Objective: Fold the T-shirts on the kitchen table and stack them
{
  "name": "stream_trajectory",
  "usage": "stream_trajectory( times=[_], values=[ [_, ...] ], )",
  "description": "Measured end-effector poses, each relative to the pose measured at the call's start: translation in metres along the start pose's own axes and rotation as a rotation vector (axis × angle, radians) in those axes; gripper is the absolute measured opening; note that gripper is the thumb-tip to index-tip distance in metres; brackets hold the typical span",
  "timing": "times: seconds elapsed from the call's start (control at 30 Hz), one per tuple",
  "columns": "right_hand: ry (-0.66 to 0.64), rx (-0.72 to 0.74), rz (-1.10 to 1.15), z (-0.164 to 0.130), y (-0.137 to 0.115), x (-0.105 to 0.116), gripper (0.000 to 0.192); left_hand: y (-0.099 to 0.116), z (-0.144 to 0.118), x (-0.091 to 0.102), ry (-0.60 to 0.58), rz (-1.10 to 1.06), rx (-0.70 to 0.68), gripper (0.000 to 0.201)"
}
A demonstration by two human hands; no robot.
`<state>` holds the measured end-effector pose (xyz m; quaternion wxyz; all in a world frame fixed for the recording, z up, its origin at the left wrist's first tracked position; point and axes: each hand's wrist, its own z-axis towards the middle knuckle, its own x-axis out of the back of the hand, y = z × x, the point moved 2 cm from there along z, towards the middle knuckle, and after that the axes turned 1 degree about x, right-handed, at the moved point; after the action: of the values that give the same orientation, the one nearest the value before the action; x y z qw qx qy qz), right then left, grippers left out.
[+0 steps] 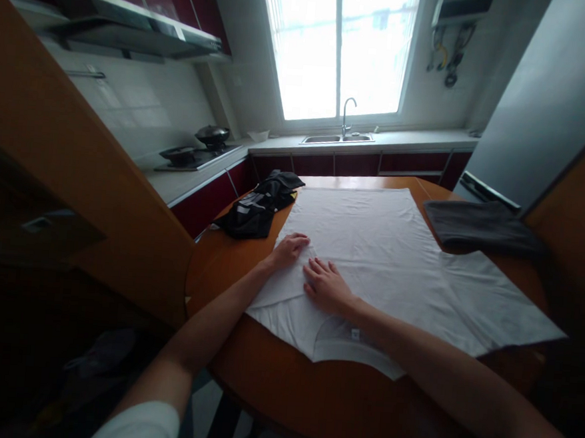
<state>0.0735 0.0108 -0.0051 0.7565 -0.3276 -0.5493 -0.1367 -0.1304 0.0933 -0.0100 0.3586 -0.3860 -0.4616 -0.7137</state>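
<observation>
Standing at the middle of the scene is a round wooden table [310,394], and I take it as the landmark for all places. Behind the table, along the far wall, runs a kitchen counter with a sink [337,139] under a bright window [340,49]; behind the table to the left a stove [197,153] carries dark pans.

Covering most of the table top lies a white T-shirt [385,252], spread flat, with its collar at the near edge of the table and one sleeve reaching to the right edge. The left sleeve part is folded inward over the body of the shirt. At the far right of the table rests a folded grey garment [480,225], touching the shirt. At the far left of the table lies a crumpled black garment [258,210], just beside the edge of the shirt.

The right hand [326,285] lies on the shirt near the left side of the table, palm down, fingers stretched out and a little spread, gripping nothing. The left hand [290,249] rests just beside it on the folded edge, fingers bent loosely and pressing the cloth; I cannot tell if it pinches the fabric.
</observation>
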Motion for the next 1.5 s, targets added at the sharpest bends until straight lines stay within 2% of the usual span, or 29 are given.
stream_trajectory(
  times=[0.2,0.4,0.57,0.7,0.93,1.1,1.2,1.3,1.5],
  values=[
    [0.009,0.002,0.005,0.0,0.0,-0.001,0.054,-0.003,-0.003,0.002,0.044,0.003,-0.015,0.056],
    [0.022,0.009,-0.006,0.0,0.0,-0.001,0.052,0.005,-0.007,-0.001,-0.141,0.204,0.016,0.051],
    [0.025,0.008,-0.004,0.0,-0.001,-0.001,0.051,0.005,-0.01,-0.001,-0.076,0.304,0.108,0.051],
    [0.016,0.01,-0.005,0.0,-0.001,-0.001,0.052,-0.001,-0.011,-0.004,-0.118,0.316,0.216,0.06],
    [0.042,0.028,-0.011,-0.001,0.0,-0.001,0.052,-0.007,-0.01,-0.004,-0.118,0.323,0.236,0.064],
    [0.043,0.022,-0.006,0.0,0.0,0.0,0.051,-0.002,-0.008,0.0,-0.043,0.293,0.124,0.057],
    [0.04,0.016,-0.008,0.0,-0.001,0.0,0.051,0.005,-0.009,-0.001,-0.138,0.245,0.013,0.056],
    [0.036,0.016,-0.011,0.0,-0.001,0.0,0.053,0.01,-0.011,-0.003,-0.246,0.254,-0.008,0.057],
    [0.037,-0.024,-0.037,-0.001,0.0,-0.001,0.063,0.013,-0.012,-0.002,-0.251,0.263,-0.013,0.059]
  ],
)
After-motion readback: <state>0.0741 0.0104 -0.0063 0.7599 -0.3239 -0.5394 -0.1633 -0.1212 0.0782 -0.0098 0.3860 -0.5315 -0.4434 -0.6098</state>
